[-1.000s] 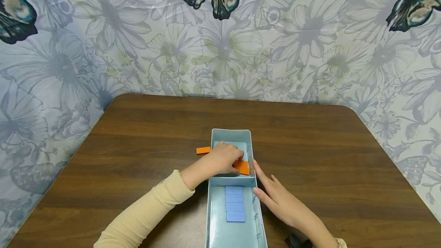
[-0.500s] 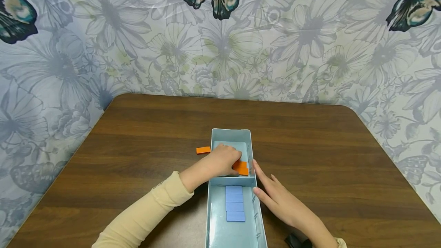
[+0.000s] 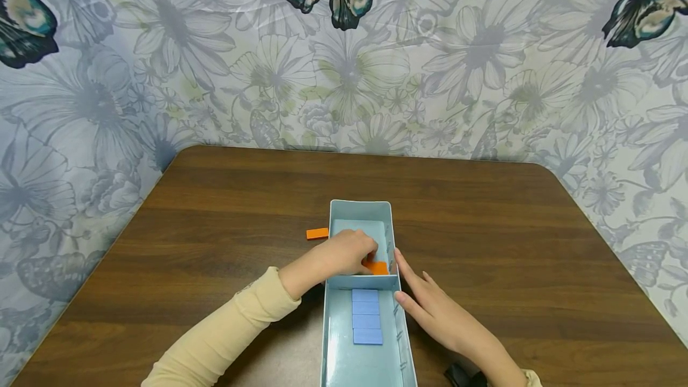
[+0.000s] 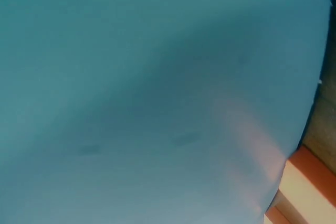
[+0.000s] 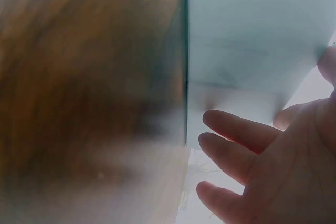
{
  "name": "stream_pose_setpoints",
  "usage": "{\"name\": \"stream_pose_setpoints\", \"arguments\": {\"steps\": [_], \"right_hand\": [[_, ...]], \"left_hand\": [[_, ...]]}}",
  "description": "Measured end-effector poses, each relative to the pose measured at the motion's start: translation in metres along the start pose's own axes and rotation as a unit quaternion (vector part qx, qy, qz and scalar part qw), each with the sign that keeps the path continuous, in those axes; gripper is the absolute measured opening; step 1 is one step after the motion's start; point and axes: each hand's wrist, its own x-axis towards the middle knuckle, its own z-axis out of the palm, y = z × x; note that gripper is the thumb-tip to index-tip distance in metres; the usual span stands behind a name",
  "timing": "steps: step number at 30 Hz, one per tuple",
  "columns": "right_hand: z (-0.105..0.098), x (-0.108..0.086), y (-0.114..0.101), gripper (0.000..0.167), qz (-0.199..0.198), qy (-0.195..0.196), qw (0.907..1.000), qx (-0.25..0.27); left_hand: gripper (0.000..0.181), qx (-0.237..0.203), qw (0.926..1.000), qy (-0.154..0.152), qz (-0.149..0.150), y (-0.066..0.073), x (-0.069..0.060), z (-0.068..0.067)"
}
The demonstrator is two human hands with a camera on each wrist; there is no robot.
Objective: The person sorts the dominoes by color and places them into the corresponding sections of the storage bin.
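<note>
A long light-blue box [image 3: 362, 369] with a cross divider [image 3: 362, 282] stands in front of me. My left hand [image 3: 346, 251] reaches into its far compartment, thumb and fingers curled at orange blocks [image 3: 378, 269] near the divider. It partly covers them, so their number is hidden. Several blue blocks [image 3: 366, 317] lie in a column in the near compartment. My right hand [image 3: 438, 318] rests its fingertips against the box's right side, fingers extended; the right wrist view shows the same hand [image 5: 283, 161] with fingers spread beside the box wall [image 5: 252, 30].
Left of the box, an orange block [image 3: 317, 233] lies on the brown table [image 3: 242, 196]; the left wrist view shows orange blocks [image 4: 311, 182] past the box wall [image 4: 131, 77]. A black object [image 3: 463, 375] sits under the right wrist. Patterned cloth [image 3: 376, 88] hangs behind.
My left hand has moved slightly toward me within the far compartment, and less of the orange shows beside its fingers. The right hand has stayed against the box.
</note>
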Motion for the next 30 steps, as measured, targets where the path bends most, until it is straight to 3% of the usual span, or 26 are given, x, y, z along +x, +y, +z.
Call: {"name": "stream_pose_setpoints", "arguments": {"steps": [11, 30], "right_hand": [[0.0000, 0.0006, 0.0006, 0.064, 0.005, -0.005, 1.0000, 0.002], [0.0005, 0.0011, 0.0006, 0.064, 0.002, -0.003, 1.0000, 0.002]], "left_hand": [[0.011, -0.026, 0.9992, -0.029, 0.010, 0.0016, 0.0030, -0.0006], [0.009, -0.009, 0.9993, -0.036, 0.008, 0.0009, 0.0025, -0.0003]]}}
